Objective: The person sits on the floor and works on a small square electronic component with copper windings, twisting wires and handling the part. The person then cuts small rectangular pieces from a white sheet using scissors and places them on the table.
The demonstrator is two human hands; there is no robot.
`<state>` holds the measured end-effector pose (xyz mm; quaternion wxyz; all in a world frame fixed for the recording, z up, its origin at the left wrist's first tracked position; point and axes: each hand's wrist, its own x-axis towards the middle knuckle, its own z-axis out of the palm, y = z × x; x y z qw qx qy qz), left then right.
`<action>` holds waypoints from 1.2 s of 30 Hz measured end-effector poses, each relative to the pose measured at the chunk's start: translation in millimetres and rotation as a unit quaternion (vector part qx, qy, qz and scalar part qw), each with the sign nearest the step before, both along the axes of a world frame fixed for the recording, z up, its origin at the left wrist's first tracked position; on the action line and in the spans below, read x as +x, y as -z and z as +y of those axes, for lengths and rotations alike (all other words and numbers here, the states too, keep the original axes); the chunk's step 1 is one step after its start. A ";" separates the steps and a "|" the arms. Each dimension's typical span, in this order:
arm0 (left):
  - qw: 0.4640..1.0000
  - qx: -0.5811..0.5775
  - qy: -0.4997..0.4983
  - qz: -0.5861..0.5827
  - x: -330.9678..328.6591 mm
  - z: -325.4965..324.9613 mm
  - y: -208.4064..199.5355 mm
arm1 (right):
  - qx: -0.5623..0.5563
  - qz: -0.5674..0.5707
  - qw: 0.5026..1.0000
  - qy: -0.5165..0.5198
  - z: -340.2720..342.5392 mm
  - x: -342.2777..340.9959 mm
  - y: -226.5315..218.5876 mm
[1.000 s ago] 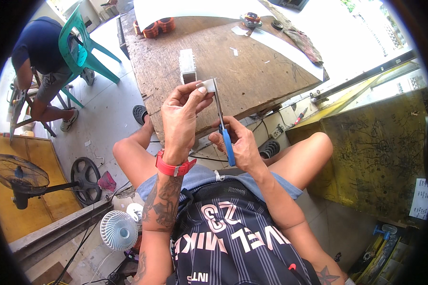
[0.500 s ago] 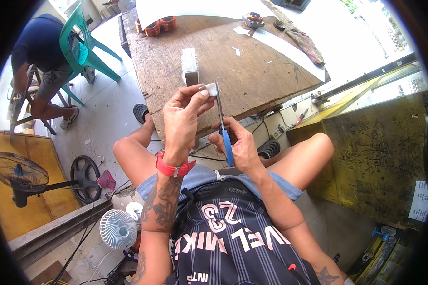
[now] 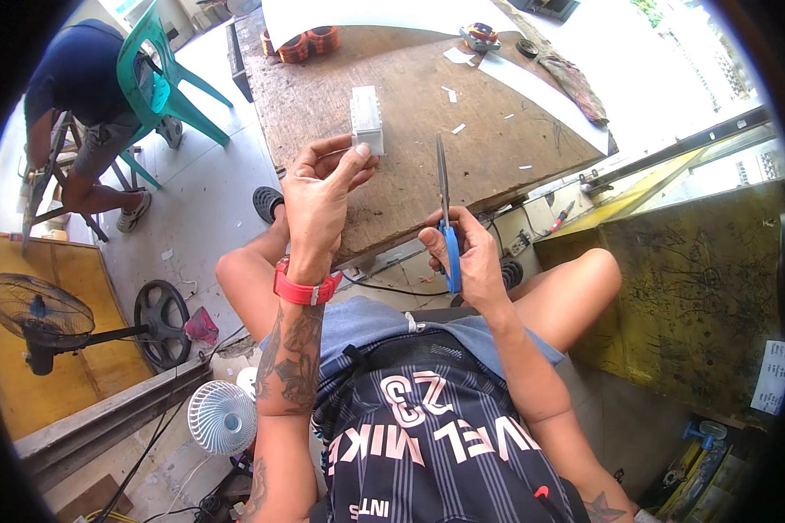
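Note:
My left hand (image 3: 324,187), with a red watch at the wrist, pinches a small white piece of paper (image 3: 372,141) between thumb and fingers. The paper is at the near end of a pale rectangular block (image 3: 365,103) on the wooden table; I cannot tell whether they touch. In my right hand (image 3: 471,254) is a pair of scissors (image 3: 447,222) with blue handles. Its blades point away from me and look closed, apart from the paper. Several small white scraps (image 3: 459,128) lie on the table beyond the blades.
The worn wooden table (image 3: 314,96) bears copper wire coils (image 3: 310,44), a wound metal core (image 3: 480,37), a black ring (image 3: 527,48) and large white sheets (image 3: 541,100). At left are a green chair (image 3: 161,87), a seated person (image 3: 78,96) and fans (image 3: 222,417). A yellow panel (image 3: 680,296) stands right.
The scissors have moved right, away from the paper. My left hand has moved the paper slightly up and left, to the pale block. More white scraps lie on the table.

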<state>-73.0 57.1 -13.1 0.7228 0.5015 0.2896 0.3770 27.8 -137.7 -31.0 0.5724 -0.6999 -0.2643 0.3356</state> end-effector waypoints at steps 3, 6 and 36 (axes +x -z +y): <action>1.000 -0.007 -0.008 0.000 2.2 -1.5 1.4 | -0.006 -0.010 1.000 0.001 1.0 0.3 0.3; 1.000 -0.006 -0.007 -0.006 2.1 -2.1 2.0 | 0.011 -0.028 1.000 0.003 1.4 0.4 0.3; 0.998 -0.021 0.039 -0.036 -39.7 -71.0 -5.7 | 0.137 0.080 0.987 -0.021 20.8 -5.1 -42.4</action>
